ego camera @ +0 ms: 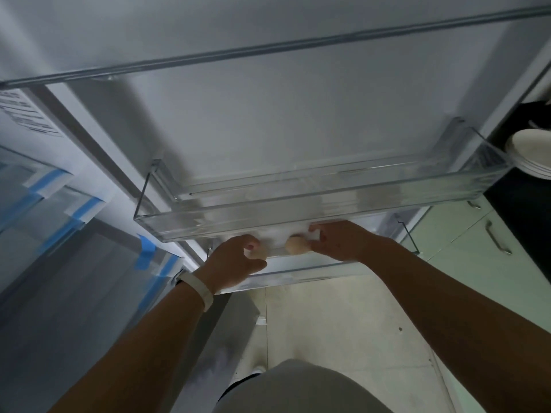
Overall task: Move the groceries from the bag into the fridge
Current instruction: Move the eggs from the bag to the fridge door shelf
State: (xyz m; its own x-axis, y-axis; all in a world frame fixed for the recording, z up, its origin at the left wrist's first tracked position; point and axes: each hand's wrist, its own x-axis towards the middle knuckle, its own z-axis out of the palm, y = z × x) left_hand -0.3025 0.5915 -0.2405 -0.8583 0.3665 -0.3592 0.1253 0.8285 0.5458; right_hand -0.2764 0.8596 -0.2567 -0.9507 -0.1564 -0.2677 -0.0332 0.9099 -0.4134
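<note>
The upper door bin [298, 210] hides the back of the lower bin [313, 271] from me. My left hand [235, 263] covers most of the left egg [258, 254], my right hand [340, 239] part of the right egg [295, 245]. The print on the label [28, 114] is blurred; the right edge cuts the plates [530, 150].

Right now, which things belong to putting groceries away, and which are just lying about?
Job: left hand, holding a pale round egg; right hand, holding a second pale egg; lower clear plastic door shelf.
Lying about: stack of white plates; blue tape strips; upper clear door shelf.
</note>
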